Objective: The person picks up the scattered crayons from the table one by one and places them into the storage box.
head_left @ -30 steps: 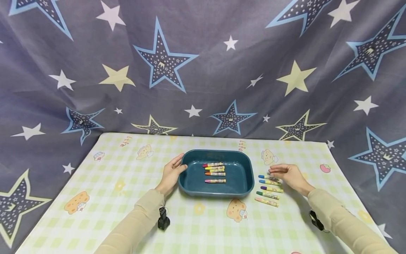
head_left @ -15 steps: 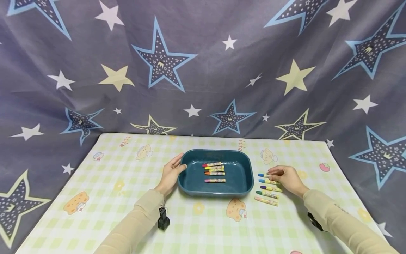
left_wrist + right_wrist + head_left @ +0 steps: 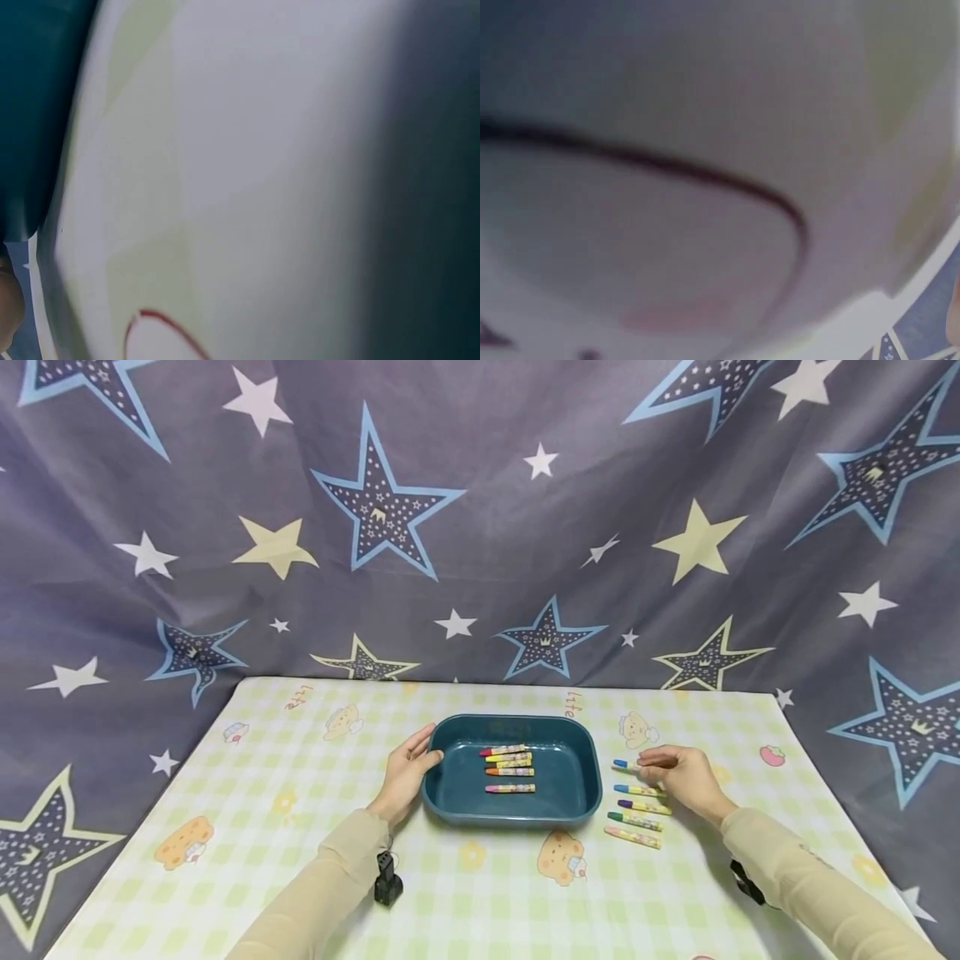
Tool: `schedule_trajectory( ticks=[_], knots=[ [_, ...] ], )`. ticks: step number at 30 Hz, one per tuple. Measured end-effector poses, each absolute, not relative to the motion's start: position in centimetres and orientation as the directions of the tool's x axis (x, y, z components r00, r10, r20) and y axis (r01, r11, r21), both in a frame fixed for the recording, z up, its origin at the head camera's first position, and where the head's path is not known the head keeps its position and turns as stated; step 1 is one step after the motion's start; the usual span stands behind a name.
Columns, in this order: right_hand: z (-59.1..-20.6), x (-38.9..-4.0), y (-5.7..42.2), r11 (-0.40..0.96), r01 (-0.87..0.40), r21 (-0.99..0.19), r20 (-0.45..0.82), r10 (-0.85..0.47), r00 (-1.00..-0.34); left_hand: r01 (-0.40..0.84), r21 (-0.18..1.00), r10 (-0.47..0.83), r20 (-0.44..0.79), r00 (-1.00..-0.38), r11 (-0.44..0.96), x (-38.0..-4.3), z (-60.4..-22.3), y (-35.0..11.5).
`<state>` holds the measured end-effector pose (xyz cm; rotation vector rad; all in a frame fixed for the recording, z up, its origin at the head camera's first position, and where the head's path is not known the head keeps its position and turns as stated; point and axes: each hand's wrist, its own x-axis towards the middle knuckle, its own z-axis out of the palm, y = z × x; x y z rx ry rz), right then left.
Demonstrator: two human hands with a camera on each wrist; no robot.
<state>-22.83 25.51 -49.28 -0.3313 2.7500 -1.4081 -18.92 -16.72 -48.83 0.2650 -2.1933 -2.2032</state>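
A teal rectangular tray (image 3: 513, 821) stands mid-table with several crayons in it, among them a pink crayon (image 3: 511, 788) and an orange crayon (image 3: 510, 772). My left hand (image 3: 406, 777) holds the tray's left end, thumb over the rim and fingers along the outside; the left wrist view shows the tray wall (image 3: 34, 112) at its edge. To the right of the tray, my right hand (image 3: 686, 777) pinches a dark-blue-tipped crayon (image 3: 626, 766), its rear part hidden by the fingers. Below it lie a light blue crayon (image 3: 637, 791), a purple crayon (image 3: 645, 807), a green crayon (image 3: 634, 821) and a peach crayon (image 3: 633, 837).
A checked cloth with cartoon bears (image 3: 315, 827) covers the table. Behind it hangs a grey curtain (image 3: 480, 527) printed with stars. The right wrist view shows mostly blurred cloth (image 3: 705, 247).
My right hand has closed its fingers on the dark-blue-tipped crayon and moved it slightly away from the row, toward the back. The left hand and tray have stayed put.
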Motion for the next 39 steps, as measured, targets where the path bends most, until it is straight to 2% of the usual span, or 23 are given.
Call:
schedule_trajectory(
  ticks=[7,20,30,39],
  knots=[
    [-47.4,-22.9,25.0,0.542,-0.221,-0.811,0.135,-0.195,-0.972,-0.105,0.994,-0.134,-0.105,-0.985,-0.008,-18.8,-48.8,-16.7],
    [-44.3,-23.6,20.3,0.351,-0.255,-0.901,0.180,-0.232,-0.956,-0.095,0.995,-0.132,-0.096,-0.987,-0.012,-19.0,-48.8,-16.7],
    [-44.1,-23.2,13.9,0.308,-0.254,-0.917,0.138,-0.353,-0.925,-0.107,0.993,-0.129,-0.112,-0.985,-0.042,-18.9,-48.9,-16.5],
    [-45.2,-23.0,8.8,0.310,-0.207,-0.928,0.077,-0.384,-0.920,-0.089,0.995,-0.143,-0.094,-0.985,-0.037,-18.9,-48.8,-16.6]
  ],
)
